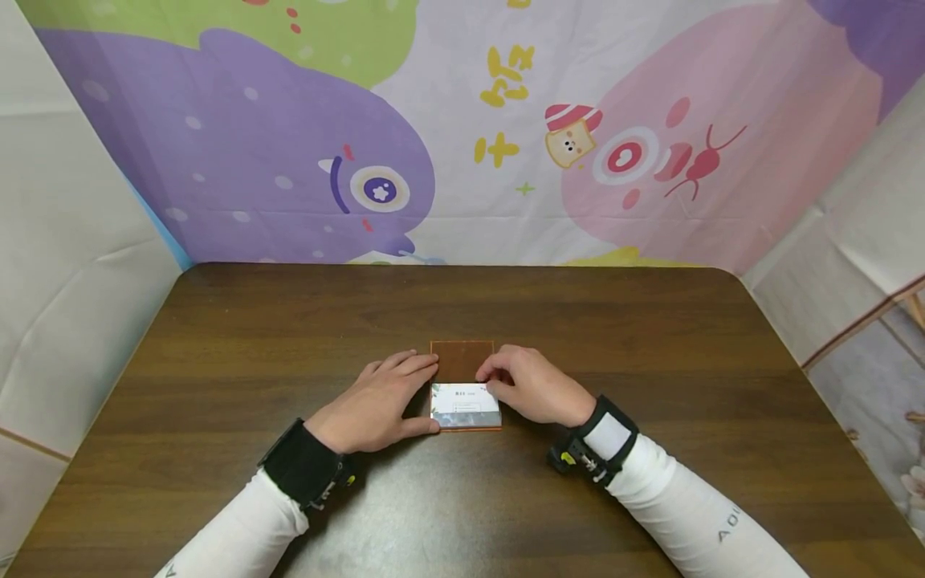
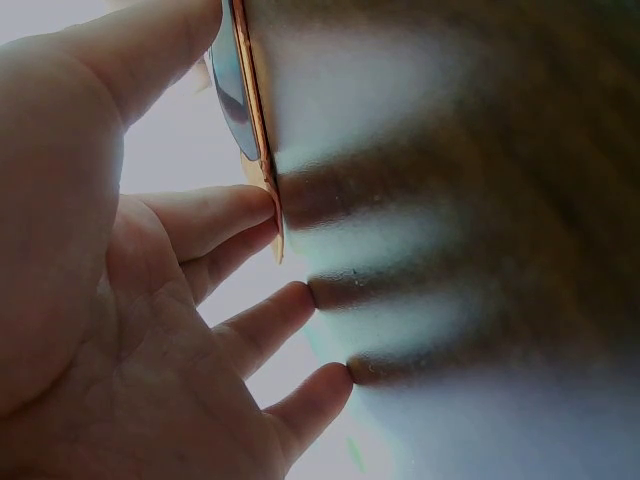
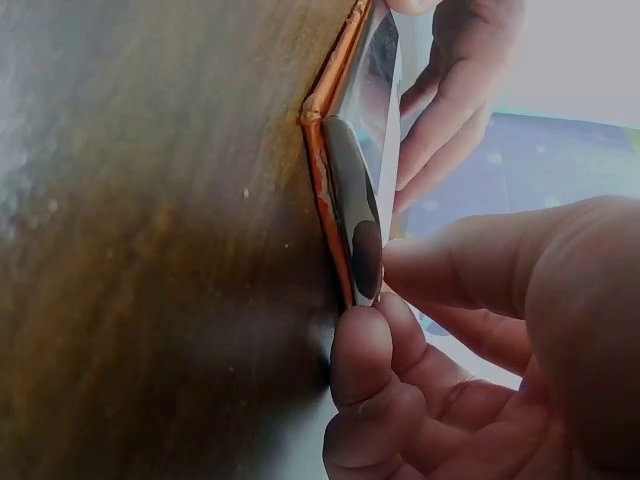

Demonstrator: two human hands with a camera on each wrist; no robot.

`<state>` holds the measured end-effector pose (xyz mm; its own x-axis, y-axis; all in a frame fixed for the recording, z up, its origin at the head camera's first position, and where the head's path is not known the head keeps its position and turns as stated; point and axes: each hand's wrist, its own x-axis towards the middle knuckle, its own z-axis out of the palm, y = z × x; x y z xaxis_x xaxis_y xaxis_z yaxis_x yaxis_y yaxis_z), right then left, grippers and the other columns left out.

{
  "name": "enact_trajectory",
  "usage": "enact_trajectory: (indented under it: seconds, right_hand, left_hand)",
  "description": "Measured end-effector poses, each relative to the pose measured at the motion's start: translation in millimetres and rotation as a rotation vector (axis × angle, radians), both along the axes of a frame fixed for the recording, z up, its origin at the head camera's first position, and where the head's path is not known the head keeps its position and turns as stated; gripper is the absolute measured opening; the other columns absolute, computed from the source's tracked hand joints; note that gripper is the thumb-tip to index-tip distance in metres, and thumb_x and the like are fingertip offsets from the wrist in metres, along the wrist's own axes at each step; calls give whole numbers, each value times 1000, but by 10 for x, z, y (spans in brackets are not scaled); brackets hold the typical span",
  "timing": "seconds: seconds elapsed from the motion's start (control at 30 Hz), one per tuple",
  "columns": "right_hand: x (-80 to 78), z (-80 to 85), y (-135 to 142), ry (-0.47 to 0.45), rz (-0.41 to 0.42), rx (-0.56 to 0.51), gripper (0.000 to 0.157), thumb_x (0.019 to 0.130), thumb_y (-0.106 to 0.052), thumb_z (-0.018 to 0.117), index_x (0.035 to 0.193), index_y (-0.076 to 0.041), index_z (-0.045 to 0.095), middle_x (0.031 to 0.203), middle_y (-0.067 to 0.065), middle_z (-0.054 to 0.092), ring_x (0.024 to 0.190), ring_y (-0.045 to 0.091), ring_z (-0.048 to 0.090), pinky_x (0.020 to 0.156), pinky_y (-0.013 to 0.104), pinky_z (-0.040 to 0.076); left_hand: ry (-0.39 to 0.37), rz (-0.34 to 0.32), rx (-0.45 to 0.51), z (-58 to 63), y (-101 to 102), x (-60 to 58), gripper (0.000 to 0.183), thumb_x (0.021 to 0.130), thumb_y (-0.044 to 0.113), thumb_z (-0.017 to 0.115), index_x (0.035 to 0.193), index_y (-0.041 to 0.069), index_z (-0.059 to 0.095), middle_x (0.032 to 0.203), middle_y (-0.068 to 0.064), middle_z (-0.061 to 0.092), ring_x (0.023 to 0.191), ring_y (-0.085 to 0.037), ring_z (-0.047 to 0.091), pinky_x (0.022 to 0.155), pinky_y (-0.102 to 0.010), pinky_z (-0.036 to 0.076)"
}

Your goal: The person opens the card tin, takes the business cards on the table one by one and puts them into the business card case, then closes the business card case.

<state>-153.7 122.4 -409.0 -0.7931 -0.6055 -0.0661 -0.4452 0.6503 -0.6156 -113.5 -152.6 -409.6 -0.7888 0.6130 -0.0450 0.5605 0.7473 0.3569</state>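
Note:
An unfolded brown card case (image 1: 462, 360) with orange edges lies on the table between both hands. White printed business cards (image 1: 462, 395) sit in its near half, behind a shiny grey metal pocket (image 1: 466, 419). My left hand (image 1: 376, 401) lies at the case's left side with fingers stretched; its thumb touches the near left corner and fingertips rest by the far half. At the cards' upper right corner, my right hand (image 1: 542, 389) has thumb and curled fingers pinching the edge. The right wrist view shows the metal pocket (image 3: 350, 170) side-on; how many cards it holds cannot be told.
A dark brown wooden table (image 1: 289, 321) surrounds the case. Behind it hangs a cartoon-printed cloth (image 1: 477, 217), and pale cloth screens (image 1: 79, 265) stand at the sides. Each wrist wears a black strap (image 1: 303, 461) with a small camera.

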Motion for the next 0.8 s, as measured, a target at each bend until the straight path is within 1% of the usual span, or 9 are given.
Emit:
enact_trajectory:
  seconds: [0.2, 0.37, 0.53, 0.67, 0.8]
  right_hand:
    - [16, 1, 47, -13, -27, -19, 11, 101, -8, 69, 112, -10, 71, 93, -3, 62, 83, 14, 58, 75, 33, 52]
    - [52, 4, 90, -18, -47, -27, 12, 101, -9, 71, 112, -10, 68, 91, -3, 61, 81, 14, 58, 73, 33, 52]
    - [103, -4, 141, -21, -54, -26, 13, 100, -9, 72, 112, -10, 67, 88, -3, 61, 77, 13, 57, 69, 30, 51]
    - [146, -7, 175, -21, -57, -27, 14, 100, -10, 73, 111, -12, 66, 88, -5, 62, 77, 12, 58, 68, 29, 51]
    - [194, -16, 203, -22, -48, -33, 14, 100, -11, 74, 111, -13, 66, 88, -6, 62, 77, 11, 58, 68, 29, 52]
  left_hand:
    - [-2, 2, 0, -2, 6, -1, 85, 96, 51, 77, 159, 1, 47, 164, -13, 44, 154, -39, 35, 115, -64, 37]
    - [-5, 2, -1, -7, 3, 0, 86, 97, 51, 77, 159, 1, 46, 164, -13, 44, 153, -39, 35, 115, -64, 36]
    - [-3, 3, 3, -6, 5, -3, 87, 96, 51, 77, 159, 1, 46, 164, -14, 44, 153, -39, 36, 115, -64, 37]
    - [-10, 7, 6, -4, 4, -7, 87, 96, 51, 77, 159, 0, 46, 164, -14, 43, 153, -38, 36, 115, -64, 37]
    - [-37, 24, 13, 3, 5, -23, 88, 97, 53, 75, 160, 0, 45, 165, -15, 42, 153, -37, 36, 116, -64, 36]
